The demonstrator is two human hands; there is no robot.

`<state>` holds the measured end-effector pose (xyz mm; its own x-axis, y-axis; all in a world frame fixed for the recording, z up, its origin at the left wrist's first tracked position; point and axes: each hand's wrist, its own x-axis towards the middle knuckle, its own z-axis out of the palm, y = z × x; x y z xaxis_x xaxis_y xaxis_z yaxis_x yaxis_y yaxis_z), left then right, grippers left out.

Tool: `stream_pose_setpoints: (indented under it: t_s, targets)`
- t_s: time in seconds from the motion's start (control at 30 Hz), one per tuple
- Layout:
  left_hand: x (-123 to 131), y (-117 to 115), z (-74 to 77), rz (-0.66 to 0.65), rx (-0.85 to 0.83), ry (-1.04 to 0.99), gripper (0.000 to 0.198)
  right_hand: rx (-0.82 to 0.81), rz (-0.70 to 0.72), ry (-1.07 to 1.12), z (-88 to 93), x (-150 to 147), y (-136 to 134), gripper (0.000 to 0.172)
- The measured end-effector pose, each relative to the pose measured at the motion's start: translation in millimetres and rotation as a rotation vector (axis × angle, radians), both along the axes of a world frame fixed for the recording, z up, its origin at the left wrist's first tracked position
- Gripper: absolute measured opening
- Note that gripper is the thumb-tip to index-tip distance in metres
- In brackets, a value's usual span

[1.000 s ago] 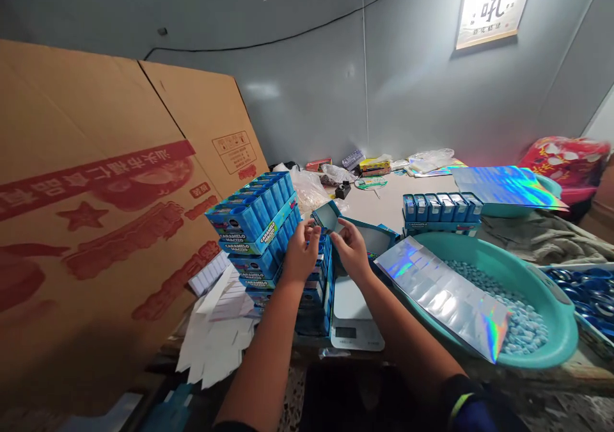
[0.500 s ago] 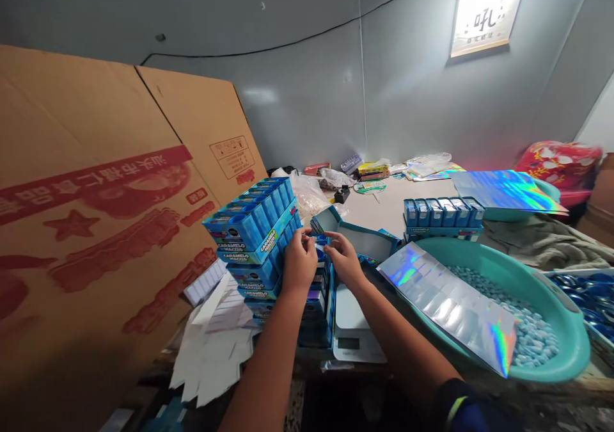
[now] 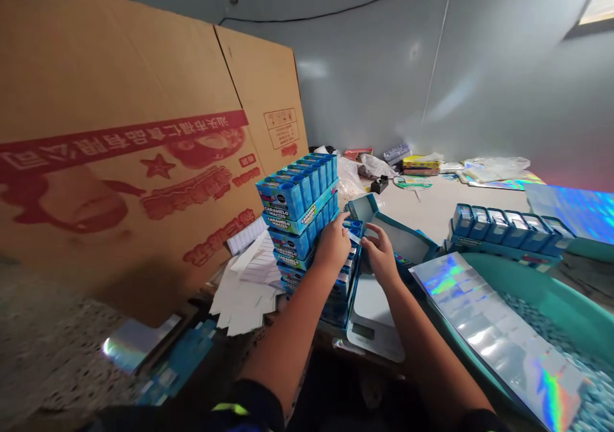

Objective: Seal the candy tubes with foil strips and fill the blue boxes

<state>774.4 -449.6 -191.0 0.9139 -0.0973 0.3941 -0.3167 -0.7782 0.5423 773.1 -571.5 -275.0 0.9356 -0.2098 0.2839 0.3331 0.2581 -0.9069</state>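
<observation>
My left hand (image 3: 332, 248) is at the right side of a tall stack of blue candy display boxes (image 3: 300, 208) printed "CARAMELO MACIZO". Its index finger points outward, and its thumb is close to a small white flap (image 3: 354, 237). Facing it, my right hand (image 3: 381, 251) has its thumb and index finger apart, near the same flap. Between and below both hands stands a second stack of small blue packs (image 3: 343, 286), partly hidden by my left forearm. What my lower fingers touch is hidden.
A white scale (image 3: 374, 320) stands below my right hand, an open blue carton (image 3: 407, 237) behind it. To the right, a shiny silver sheet (image 3: 494, 329) lies across a teal basin (image 3: 537, 285) of blue candies, near a row of packs (image 3: 508, 227). A large cardboard box (image 3: 119, 86) stands left.
The view has swung left, so the stacks and hands appear farther right. My fingers, earlier close together over the packs, have spread; my left index finger now extends.
</observation>
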Motion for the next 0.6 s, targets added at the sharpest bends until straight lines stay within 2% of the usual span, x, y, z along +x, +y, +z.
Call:
stream_pose_setpoints:
  t_s: [0.2, 0.37, 0.5, 0.6]
  targets:
    - [0, 1, 2.0, 0.035, 0.026, 0.028, 0.028, 0.03, 0.036, -0.017, 2.2, 3, 4, 0.051]
    - [5, 0, 2.4, 0.031, 0.095, 0.051, 0.029, -0.027, -0.004, -0.053, 5.6, 3, 3, 0.046]
    - [6, -2, 2.5, 0.009, 0.148, 0.051, 0.034, -0.056, -0.036, -0.065, 3.9, 2, 7, 0.046]
    - [4, -2, 4.0, -0.006, 0.167, 0.019, 0.049, -0.013, -0.065, -0.011, -4.1, 3, 13, 0.048]
